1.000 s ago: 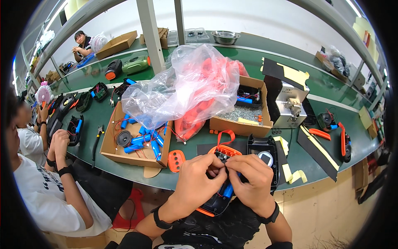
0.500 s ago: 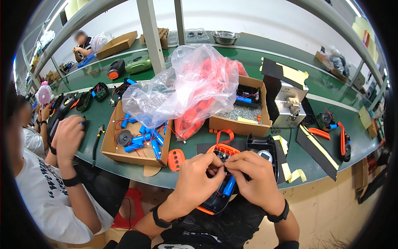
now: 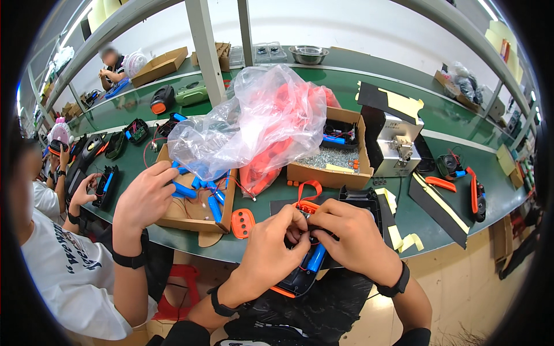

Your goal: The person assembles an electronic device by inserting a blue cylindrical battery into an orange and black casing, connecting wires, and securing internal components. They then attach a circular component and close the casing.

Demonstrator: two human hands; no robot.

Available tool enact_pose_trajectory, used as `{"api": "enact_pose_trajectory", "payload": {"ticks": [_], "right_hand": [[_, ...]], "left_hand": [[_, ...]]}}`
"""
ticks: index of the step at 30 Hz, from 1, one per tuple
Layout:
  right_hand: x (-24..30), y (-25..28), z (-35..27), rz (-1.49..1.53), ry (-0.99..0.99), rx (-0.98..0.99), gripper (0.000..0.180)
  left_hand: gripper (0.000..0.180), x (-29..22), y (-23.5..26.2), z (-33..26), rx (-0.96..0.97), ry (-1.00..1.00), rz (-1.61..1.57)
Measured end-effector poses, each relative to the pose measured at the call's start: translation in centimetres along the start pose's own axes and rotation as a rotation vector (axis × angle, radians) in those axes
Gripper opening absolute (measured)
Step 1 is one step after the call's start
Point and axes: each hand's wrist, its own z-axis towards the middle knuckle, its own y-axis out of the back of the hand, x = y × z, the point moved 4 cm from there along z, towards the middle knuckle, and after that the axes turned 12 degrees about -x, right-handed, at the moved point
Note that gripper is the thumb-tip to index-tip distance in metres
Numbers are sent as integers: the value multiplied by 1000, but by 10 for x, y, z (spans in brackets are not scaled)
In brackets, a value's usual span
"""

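Observation:
At the table's front edge, a black housing with an orange rim (image 3: 296, 284) lies under my hands, an orange strap loop (image 3: 310, 190) at its far end. A blue battery cell (image 3: 316, 258) sits inside it. My left hand (image 3: 272, 245) is closed, thumb and fingers pinched over the middle of the housing. My right hand (image 3: 353, 237) pinches at nearly the same spot, its fingertips almost touching the left ones. Whatever lies between the fingertips is hidden. Just to the left lies an orange plate with holes (image 3: 243, 224).
Left stands a cardboard box (image 3: 193, 222) of blue cells; a co-worker's hand (image 3: 141, 196) reaches to it. A clear plastic bag (image 3: 231, 135) with red-orange parts lies behind. Further right are a box of screws (image 3: 329, 180), a metal fixture (image 3: 398, 147) and a black housing half (image 3: 360, 199).
The co-worker's hand has come from the left over to the box of cells, and a black part with a blue cell now shows beside their other hand. My right hand's fingers have shifted slightly.

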Motion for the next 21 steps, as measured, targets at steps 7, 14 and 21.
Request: {"api": "enact_pose_trajectory", "payload": {"ticks": [7, 14, 21], "right_hand": [[2, -1, 0, -41, 51, 3, 17], [1, -3, 0, -69, 88, 24, 14], [3, -8, 5, -100, 88, 85, 20]], "left_hand": [[20, -1, 0, -2, -26, -28, 32], [17, -8, 2, -3, -47, -148, 181], [18, -8, 3, -3, -26, -165, 208]]}}
